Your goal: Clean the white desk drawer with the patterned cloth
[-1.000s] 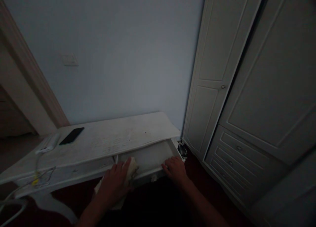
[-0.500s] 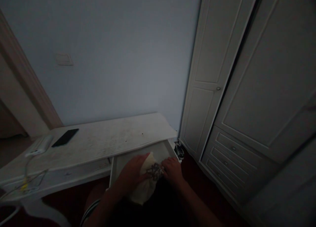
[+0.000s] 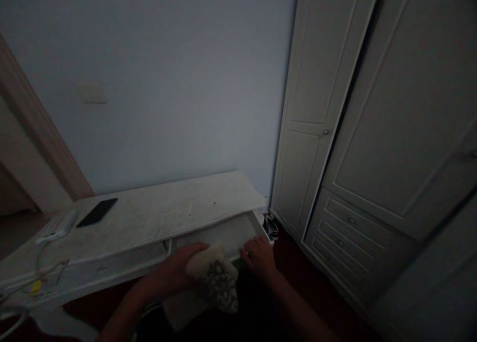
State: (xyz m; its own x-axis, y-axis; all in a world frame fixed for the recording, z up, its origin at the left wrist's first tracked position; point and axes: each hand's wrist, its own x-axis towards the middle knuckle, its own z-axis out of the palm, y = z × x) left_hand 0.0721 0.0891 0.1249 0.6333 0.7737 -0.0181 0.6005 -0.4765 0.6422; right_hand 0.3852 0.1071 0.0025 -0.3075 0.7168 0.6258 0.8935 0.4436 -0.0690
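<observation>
A cream cloth (image 3: 204, 262) with a grey-brown pattern is bunched in my left hand (image 3: 182, 265), and its loose end hangs below. My left fingers are wrapped round its upper left side, in front of the pulled-out drawer. My right hand (image 3: 259, 255) is curled over the front edge of the white drawer (image 3: 238, 231), close to its right corner. The drawer's pale inside shows between the hands; its left part is hidden behind my left hand and the cloth.
On the white desk (image 3: 208, 193) lie a dark phone (image 3: 97, 212) and a white box-like device (image 3: 59, 226) with a cable. A white wardrobe (image 3: 301, 163) with drawers stands at right. Dark and white items (image 3: 271, 226) sit on the red floor between desk and wardrobe.
My left hand has drawn the cloth left and down, away from my right hand and off the drawer's inside. The right hand stays at the drawer's front edge.
</observation>
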